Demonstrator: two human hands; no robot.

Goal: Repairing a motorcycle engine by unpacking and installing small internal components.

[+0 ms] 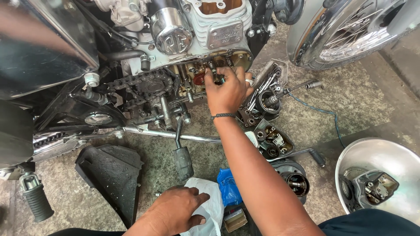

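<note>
My right hand (225, 91) reaches into the open side of a motorcycle engine (197, 26). Its fingertips pinch a small metal part (213, 69) beside a red gear (199, 78). A dark band sits on that wrist. My left hand (175, 212) rests flat on a white plastic bag (212, 203) on the ground, fingers spread. A blue bag (227, 185) lies just right of it. The drive chain (144, 85) is exposed to the left of the open case.
A black cover (111, 170) lies on the concrete at the left, near a rubber footpeg (37, 199). Engine covers holding loose parts and tools (267, 87) (273, 140) lie to the right. A chrome bowl (385, 161) sits at the lower right, a spoked wheel (350, 35) at the upper right.
</note>
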